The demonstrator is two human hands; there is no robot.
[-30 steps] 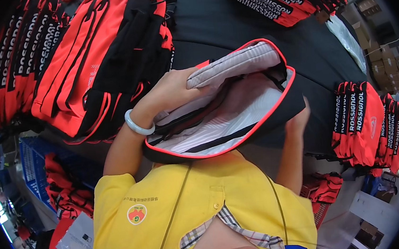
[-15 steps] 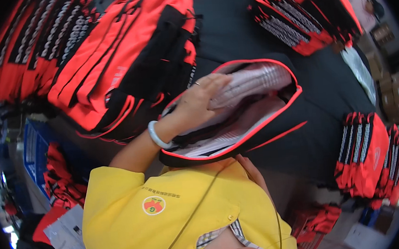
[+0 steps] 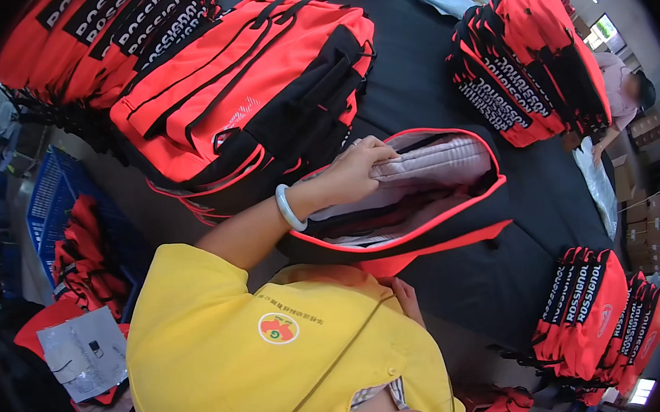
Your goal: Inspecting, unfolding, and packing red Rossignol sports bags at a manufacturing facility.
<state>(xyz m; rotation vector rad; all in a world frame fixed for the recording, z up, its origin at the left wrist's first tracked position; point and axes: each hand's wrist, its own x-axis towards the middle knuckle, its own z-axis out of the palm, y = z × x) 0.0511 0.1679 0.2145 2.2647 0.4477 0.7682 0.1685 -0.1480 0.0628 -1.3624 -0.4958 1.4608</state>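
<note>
An unzipped black-and-red bag (image 3: 442,227) lies before me, its red-edged mouth gaping and its pale lining showing. My left hand (image 3: 357,171), with a pale bangle at the wrist, reaches across the opening. Its fingers are bent over the edge of a light grey padded inner pocket (image 3: 436,157), closed on it. Low against my yellow shirt (image 3: 282,375), by the bag's near side, a small part of my right hand (image 3: 407,300) shows. The bag and shirt hide most of its fingers.
A large red-and-black backpack (image 3: 234,97) lies behind the bag, left of centre. Stacks of folded bags stand at far left (image 3: 118,28), far right (image 3: 529,63) and near right (image 3: 583,317). Left is a blue crate (image 3: 62,198). Another person (image 3: 622,86) stands at far right.
My left hand's fingers have gone from extended over the lining to bent at the inner pocket's edge. The view has shifted, so everything sits lower in it.
</note>
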